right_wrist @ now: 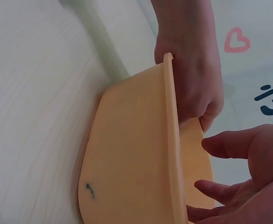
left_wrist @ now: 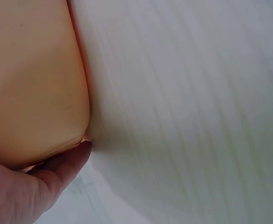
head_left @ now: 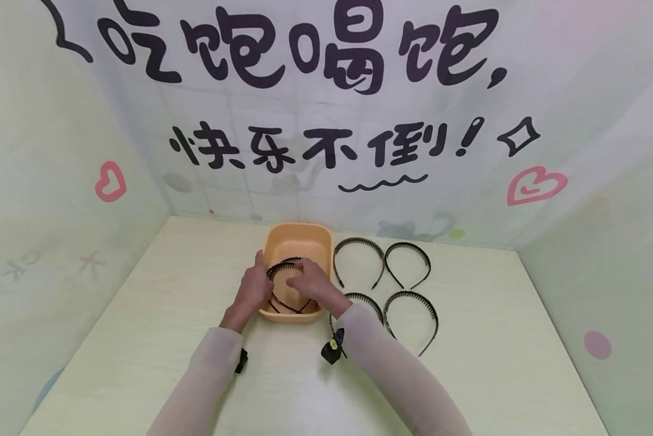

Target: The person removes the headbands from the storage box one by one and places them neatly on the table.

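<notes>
An orange plastic basin (head_left: pixel 296 233) stands on the table, with black toothed headbands (head_left: pixel 286 264) lying inside it. My left hand (head_left: pixel 254 286) grips the basin's left side at the rim; the left wrist view shows its fingers (left_wrist: pixel 71 163) against the basin's outer wall (left_wrist: pixel 38 93). Over the basin's right part is my right hand (head_left: pixel 312 281), fingertips overlapping the headbands' upper curve in the head view. In the right wrist view, the right thumb (right_wrist: pixel 229 143) and fingers (right_wrist: pixel 215 190) are spread apart with nothing between them. The basin wall hides the headbands there.
Several more black headbands lie right of the basin, such as the upper headband (head_left: pixel 359 240) and the far-right headband (head_left: pixel 434 312). The right forearm covers part of one. A printed curtain (head_left: pixel 299 200) rises behind the table (head_left: pixel 484 339) and along both sides.
</notes>
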A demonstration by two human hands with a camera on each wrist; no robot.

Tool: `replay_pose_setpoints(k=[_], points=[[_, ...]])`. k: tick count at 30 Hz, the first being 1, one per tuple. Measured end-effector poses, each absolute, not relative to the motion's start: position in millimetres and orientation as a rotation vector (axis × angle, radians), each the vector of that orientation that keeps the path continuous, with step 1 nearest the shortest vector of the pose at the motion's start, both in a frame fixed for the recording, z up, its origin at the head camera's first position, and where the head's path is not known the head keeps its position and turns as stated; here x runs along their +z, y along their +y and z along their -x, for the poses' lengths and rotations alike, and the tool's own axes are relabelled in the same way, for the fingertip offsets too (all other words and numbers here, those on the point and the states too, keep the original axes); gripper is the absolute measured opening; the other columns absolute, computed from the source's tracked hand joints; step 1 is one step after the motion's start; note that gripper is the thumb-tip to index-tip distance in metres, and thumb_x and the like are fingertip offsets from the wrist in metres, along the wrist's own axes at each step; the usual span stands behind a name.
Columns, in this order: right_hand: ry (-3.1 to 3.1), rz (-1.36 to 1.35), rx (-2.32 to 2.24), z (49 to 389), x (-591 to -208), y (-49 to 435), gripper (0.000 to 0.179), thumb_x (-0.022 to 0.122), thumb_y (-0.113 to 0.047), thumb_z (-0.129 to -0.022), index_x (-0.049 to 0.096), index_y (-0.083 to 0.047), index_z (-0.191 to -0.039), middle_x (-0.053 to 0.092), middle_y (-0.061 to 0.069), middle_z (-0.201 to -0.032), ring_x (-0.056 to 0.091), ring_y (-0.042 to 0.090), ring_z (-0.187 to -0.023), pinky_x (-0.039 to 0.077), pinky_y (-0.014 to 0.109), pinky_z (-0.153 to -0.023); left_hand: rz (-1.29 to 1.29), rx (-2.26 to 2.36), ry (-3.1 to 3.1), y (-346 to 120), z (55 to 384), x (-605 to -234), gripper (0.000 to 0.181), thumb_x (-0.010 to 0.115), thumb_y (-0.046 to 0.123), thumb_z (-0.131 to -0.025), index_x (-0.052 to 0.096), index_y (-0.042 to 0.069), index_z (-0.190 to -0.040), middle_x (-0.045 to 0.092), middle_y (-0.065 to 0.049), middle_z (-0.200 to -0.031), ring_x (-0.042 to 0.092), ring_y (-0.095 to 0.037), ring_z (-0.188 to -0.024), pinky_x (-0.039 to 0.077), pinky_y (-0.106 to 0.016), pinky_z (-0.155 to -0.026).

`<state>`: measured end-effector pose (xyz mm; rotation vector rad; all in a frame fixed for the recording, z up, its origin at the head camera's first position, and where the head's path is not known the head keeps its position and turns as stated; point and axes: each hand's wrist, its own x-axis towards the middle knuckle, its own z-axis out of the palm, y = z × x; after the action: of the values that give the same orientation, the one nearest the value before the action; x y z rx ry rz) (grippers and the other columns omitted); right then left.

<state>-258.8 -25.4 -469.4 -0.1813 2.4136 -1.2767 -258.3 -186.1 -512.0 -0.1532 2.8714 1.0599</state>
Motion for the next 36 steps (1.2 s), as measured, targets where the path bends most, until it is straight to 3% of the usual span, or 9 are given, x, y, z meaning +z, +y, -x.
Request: replay_pose_setpoints(k=[5,8,11,14,18,24,28,32,36], points=[[2.474,0.205,-1.347,262.4,-467.9,-24.9,0.048,0.063,-0.014,-0.095,0.050,-0.001,-0.139,0.050,0.016,-0.145,0.057,0.027,-0.116,0.049,0.042,-0.097,0.153,1.049,2.891,-186.9,257.8,-509.4,0.074,0.049,-0.007,-0.090,0.010,-0.007,-0.153,0.063,-0.039,-0.105,0.065,-0.032,-0.072,0.049,-0.032,-0.052],[2.533,0.221,-1.362,264.0,-465.2,-25.0,0.046,0.063,-0.009,-0.094,0.052,-0.001,-0.137,0.052,0.016,-0.143,0.061,0.019,-0.086,0.053,0.033,-0.081,0.166,1.043,2.901,-187.2,257.5,-507.9,0.074,0.050,-0.007,-0.090,0.012,-0.007,-0.153,0.061,-0.041,-0.109,0.067,-0.038,-0.081,0.051,-0.035,-0.056],[2.593,0.206,-1.355,265.0,-462.3,-23.9,0.045,0.062,-0.006,-0.093,0.054,-0.003,-0.137,0.055,0.015,-0.141,0.051,0.014,-0.064,0.046,0.025,-0.062,0.180,1.042,2.901,-187.3,257.6,-506.9,0.074,0.050,-0.007,-0.089,0.012,-0.006,-0.153,0.060,-0.042,-0.113,0.068,-0.041,-0.088,0.052,-0.038,-0.060],[2.613,0.190,-1.391,265.7,-460.0,-21.4,0.044,0.062,-0.002,-0.092,0.057,-0.002,-0.136,0.060,0.015,-0.136,0.062,0.016,-0.078,0.049,0.026,-0.063,0.189,1.047,2.894,-187.9,258.0,-506.6,0.074,0.048,-0.007,-0.090,0.010,-0.006,-0.153,0.058,-0.042,-0.116,0.068,-0.043,-0.092,0.054,-0.039,-0.063],[2.593,0.217,-1.469,267.1,-459.7,-17.4,0.040,0.062,0.003,-0.090,0.063,-0.001,-0.130,0.064,0.015,-0.129,0.062,0.028,-0.114,0.055,0.034,-0.084,0.187,1.045,2.891,-188.9,258.5,-507.5,0.074,0.047,-0.007,-0.090,0.009,-0.006,-0.154,0.057,-0.042,-0.119,0.068,-0.043,-0.092,0.054,-0.038,-0.062],[2.586,0.387,-1.461,268.0,-464.6,-12.2,0.044,0.060,0.008,-0.090,0.062,-0.003,-0.132,0.065,0.012,-0.131,0.062,0.029,-0.115,0.055,0.035,-0.084,0.195,1.049,2.883,-187.7,259.6,-509.6,0.076,0.049,-0.007,-0.090,0.008,-0.006,-0.154,0.057,-0.043,-0.117,0.067,-0.043,-0.090,0.053,-0.037,-0.061],[2.608,0.386,-1.462,266.3,-467.6,-9.5,0.038,0.063,0.002,-0.092,0.062,-0.001,-0.130,0.066,0.014,-0.128,0.063,0.029,-0.115,0.055,0.036,-0.087,0.191,1.054,2.879,-185.5,260.1,-511.7,0.076,0.050,-0.007,-0.090,0.008,-0.005,-0.154,0.059,-0.042,-0.115,0.068,-0.041,-0.086,0.053,-0.036,-0.059],[2.618,0.365,-1.460,266.0,-467.7,-5.4,0.030,0.063,-0.002,-0.093,0.066,-0.003,-0.123,0.069,0.015,-0.120,0.066,0.028,-0.108,0.056,0.034,-0.079,0.192,1.057,2.870,-184.3,259.9,-511.8,0.076,0.050,-0.007,-0.090,0.009,-0.004,-0.154,0.059,-0.041,-0.114,0.068,-0.039,-0.083,0.052,-0.035,-0.057],[2.636,0.422,-1.407,265.9,-464.5,-1.4,0.033,0.063,-0.001,-0.093,0.067,-0.006,-0.126,0.070,0.015,-0.116,0.067,0.029,-0.105,0.055,0.029,-0.070,0.202,1.056,2.864,-183.9,260.3,-511.8,0.077,0.052,-0.006,-0.090,0.009,-0.003,-0.154,0.059,-0.041,-0.115,0.068,-0.040,-0.085,0.052,-0.034,-0.057]])
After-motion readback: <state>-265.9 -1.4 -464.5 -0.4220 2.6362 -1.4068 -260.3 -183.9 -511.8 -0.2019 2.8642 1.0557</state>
